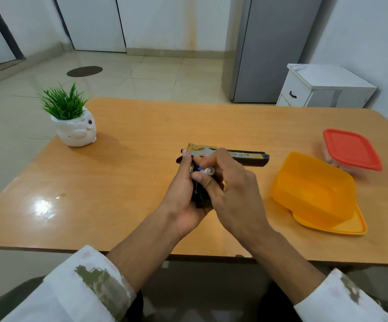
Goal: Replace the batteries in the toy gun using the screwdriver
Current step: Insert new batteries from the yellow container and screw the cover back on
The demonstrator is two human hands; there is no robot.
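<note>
Left hand (183, 198) grips the toy gun (248, 156) steady, so right hand (232, 191) can pinch what looks like a battery (208, 170) at its compartment.

Views: one, head-worn, wide-angle.
Position: at the person's head, above the near edge of the tabletop (123, 126).
Facing: forward and down; the floor (141, 75) and far wall (165, 19) fill the top of the frame.
Nearness: close, at arm's reach; left hand (183, 198) and right hand (232, 194) sit at frame centre.
Distortion: tabletop edges bow and slant toward the frame corners.
</note>
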